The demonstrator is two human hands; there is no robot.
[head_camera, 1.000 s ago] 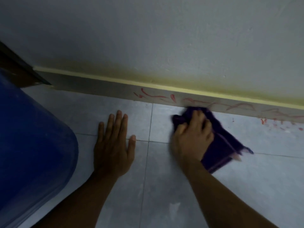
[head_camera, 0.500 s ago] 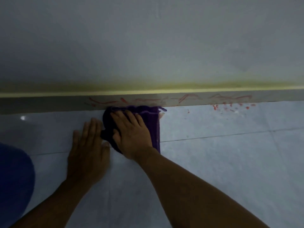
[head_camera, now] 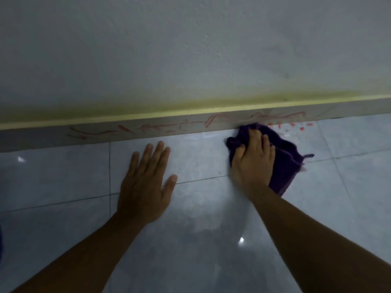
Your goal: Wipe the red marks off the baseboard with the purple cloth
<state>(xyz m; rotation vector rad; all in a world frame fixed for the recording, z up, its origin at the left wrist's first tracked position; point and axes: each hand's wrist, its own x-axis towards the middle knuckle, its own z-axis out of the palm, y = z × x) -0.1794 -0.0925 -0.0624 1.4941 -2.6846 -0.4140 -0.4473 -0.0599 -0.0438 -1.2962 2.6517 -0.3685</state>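
A grey baseboard [head_camera: 42, 136] with a yellowish top strip runs across the view where the wall meets the floor. Red marks [head_camera: 148, 128] streak along its face from left to right. My right hand [head_camera: 252, 160] is closed on the purple cloth [head_camera: 284, 163] and presses its top edge against the foot of the baseboard, right of centre. Most of the cloth lies on the floor under and beside that hand. My left hand [head_camera: 146, 187] rests flat on the tiles with its fingers spread, holding nothing, a short way below the baseboard.
Red specks [head_camera: 296, 127] dot the floor just right of the cloth. Glossy grey floor tiles [head_camera: 201, 240] fill the lower half. A pale wall [head_camera: 190, 49] rises above the baseboard. A sliver of something blue [head_camera: 0, 242] shows at the left edge.
My right hand has slid the cloth to the right along the baseboard, away from the left hand. The view has shifted right, so the blue object is almost out of sight.
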